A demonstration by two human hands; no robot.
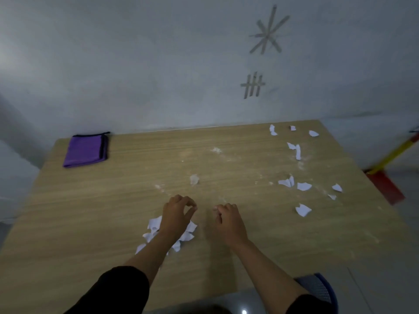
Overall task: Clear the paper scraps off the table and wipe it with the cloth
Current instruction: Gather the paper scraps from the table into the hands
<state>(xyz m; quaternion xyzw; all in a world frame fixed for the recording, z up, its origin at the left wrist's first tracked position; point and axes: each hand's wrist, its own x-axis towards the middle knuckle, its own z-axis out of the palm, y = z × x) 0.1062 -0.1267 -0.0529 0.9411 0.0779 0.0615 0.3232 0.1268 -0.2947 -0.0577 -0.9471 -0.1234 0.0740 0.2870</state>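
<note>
A wooden table (113, 200) carries torn white paper scraps. One heap of scraps (154, 225) lies at the near middle, partly hidden under my left hand (176, 214), whose fingers are curled with thumb and forefinger apart and nothing held. My right hand (229, 219) hovers beside it, fingers bent downward, holding nothing that I can see. More scraps (303, 186) are scattered over the right side, some up to the far right corner (272, 129). One small scrap (194, 179) lies mid-table. A folded purple cloth (85, 151) rests at the far left corner.
Pale dust smears (215, 150) mark the table's middle. A grey wall runs along the far edge. A broom with a yellow-red handle (394, 152) and red head stands right of the table. A blue woven seat (317, 286) sits below the near edge.
</note>
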